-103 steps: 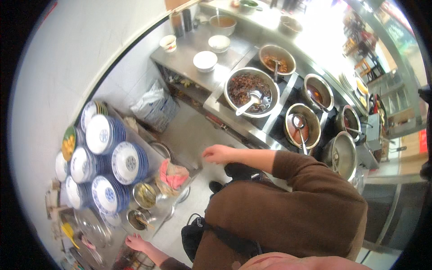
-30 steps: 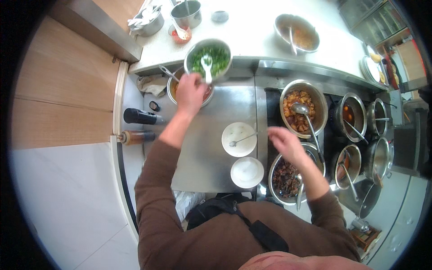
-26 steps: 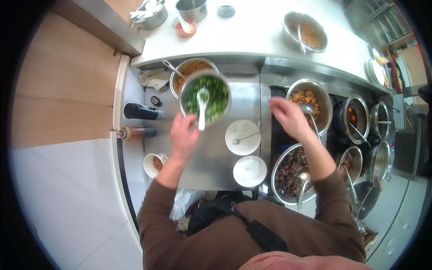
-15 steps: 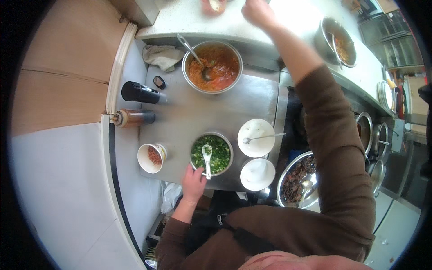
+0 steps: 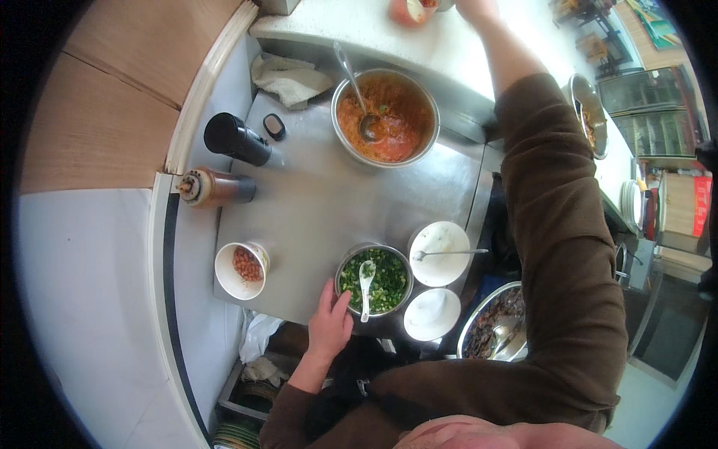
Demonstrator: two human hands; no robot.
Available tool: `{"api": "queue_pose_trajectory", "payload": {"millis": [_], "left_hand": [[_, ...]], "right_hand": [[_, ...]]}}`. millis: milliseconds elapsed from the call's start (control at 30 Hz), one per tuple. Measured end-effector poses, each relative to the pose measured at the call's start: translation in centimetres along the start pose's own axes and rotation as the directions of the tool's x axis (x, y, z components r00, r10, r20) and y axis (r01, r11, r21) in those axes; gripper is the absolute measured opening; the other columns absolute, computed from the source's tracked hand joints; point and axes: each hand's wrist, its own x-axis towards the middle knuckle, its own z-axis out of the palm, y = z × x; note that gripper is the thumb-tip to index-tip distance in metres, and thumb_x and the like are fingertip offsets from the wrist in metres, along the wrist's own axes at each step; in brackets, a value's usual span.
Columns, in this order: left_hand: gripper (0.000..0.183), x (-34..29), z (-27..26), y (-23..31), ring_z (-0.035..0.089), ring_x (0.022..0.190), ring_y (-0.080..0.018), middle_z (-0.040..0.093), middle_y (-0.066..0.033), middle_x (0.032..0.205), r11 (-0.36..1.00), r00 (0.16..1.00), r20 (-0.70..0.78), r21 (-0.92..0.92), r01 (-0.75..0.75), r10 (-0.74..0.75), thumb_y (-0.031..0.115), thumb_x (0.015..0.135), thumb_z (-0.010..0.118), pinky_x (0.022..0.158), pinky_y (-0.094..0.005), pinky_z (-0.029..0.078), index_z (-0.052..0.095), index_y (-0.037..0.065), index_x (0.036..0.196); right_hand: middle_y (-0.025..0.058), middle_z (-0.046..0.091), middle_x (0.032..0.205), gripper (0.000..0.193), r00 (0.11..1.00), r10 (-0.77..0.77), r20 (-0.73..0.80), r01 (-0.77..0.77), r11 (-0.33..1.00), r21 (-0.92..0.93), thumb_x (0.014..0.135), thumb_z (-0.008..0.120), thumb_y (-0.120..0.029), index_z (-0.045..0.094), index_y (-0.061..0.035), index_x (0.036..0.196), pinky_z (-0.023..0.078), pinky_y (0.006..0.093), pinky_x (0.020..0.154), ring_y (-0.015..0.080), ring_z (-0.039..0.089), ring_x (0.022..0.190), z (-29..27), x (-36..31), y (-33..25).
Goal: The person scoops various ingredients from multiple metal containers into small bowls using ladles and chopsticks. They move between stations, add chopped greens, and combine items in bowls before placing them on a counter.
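Left grip [image 5: 329,325]: your fingers lay against the near left wall of the greens bowl, thumb and forefinger a little apart; you could not tell whether they pinched it.
Right grip [image 5: 479,7]: your arm reached up over the raised white bench [image 5: 344,28], where the top edge cut the hand off, so whether it was wide or closed could not be told.
Greens bowl [image 5: 410,278]: it stood upright near the front edge of the steel bench [image 5: 314,217], filled with chopped greens [image 5: 383,288].
White spoon [image 5: 366,290]: it lay on the greens, handle toward you over the rim.
White bowls: two sat close together just right of the greens; across the farther one [image 5: 451,271] rested a metal spoon [image 5: 456,252], and the nearer one [image 5: 432,334] held something pale and unclear.
Paper cup [image 5: 228,273]: it stood left of your left grip, with reddish-brown pieces inside.
Red pot [image 5: 435,123]: farther back, this metal pot held orange-red food and a ladle [image 5: 350,75].
Far left: a cloth [image 5: 290,81], a black-topped container [image 5: 239,140] and a brown sauce bottle [image 5: 213,187].
Dark food bowl [image 5: 470,325]: it stood right of the white bowls, partly hidden by your right sleeve [image 5: 557,202].
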Motion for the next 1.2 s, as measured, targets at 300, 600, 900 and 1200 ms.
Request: {"api": "queue_pose_trajectory", "payload": {"millis": [300, 600, 900, 1200], "left_hand": [[0.051, -0.5, 0.1, 0.7, 0.061, 0.123, -0.0399, 0.045, -0.0255, 0.152, 0.990, 0.992, -0.057, 0.096, -0.104, 0.109, 0.008, 0.086, 0.065, 0.091, -0.0457, 0.058, 0.059, 0.009, 0.136], [0.064, -2.4, -0.6, 2.0, 0.049, 0.132, -0.0498, 0.033, -0.0308, 0.157, 0.994, 0.995, -0.067, 0.082, -0.070, 0.076, 0.000, 0.084, 0.055, 0.101, -0.0503, 0.050, 0.046, 0.006, 0.147], [0.053, -3.6, -3.8, 6.6, 0.053, 0.130, -0.0318, 0.046, -0.0229, 0.148, 0.938, 0.928, -0.338, -0.245, -0.246, 0.155, -0.002, 0.090, 0.053, 0.099, -0.0434, 0.053, 0.048, -0.001, 0.143], [0.074, -7.1, 1.6, 19.8, 0.046, 0.139, -0.0257, 0.047, -0.0112, 0.151, 0.686, 0.891, 0.439, -0.685, 0.246, 0.119, 0.053, 0.100, 0.058, 0.111, -0.0420, 0.043, 0.039, 0.006, 0.154]], "right_hand": [[0.0228, 0.069, 0.107, 0.022, 0.983, -0.121, -0.138, 0.090, 0.973, -0.211, 0.094, 0.059, -0.026, 0.063, -0.0056, 0.103, 0.051, 0.0545, 0.087, 0.0458, 0.065, 0.096, -16.9, -7.3, -13.5], [0.0100, 0.070, 0.111, 0.024, 0.924, -0.380, 0.044, 0.378, 0.892, -0.250, 0.093, 0.071, -0.018, 0.068, -0.0139, 0.116, 0.060, 0.0383, 0.078, 0.0267, 0.072, 0.092, -32.1, -28.1, -14.1], [0.0089, 0.067, 0.100, 0.027, 0.924, -0.095, 0.369, 0.058, 0.992, 0.112, 0.077, 0.080, -0.019, 0.068, -0.0113, 0.100, 0.060, 0.0368, 0.073, 0.0245, 0.070, 0.087, -44.1, -55.5, -16.2], [0.0136, 0.063, 0.112, 0.033, 0.813, -0.432, 0.390, 0.285, 0.880, 0.381, 0.077, 0.079, -0.024, 0.061, -0.0095, 0.101, 0.059, 0.0411, 0.081, 0.0328, 0.067, 0.102, -50.0, -66.8, -15.6]]}}
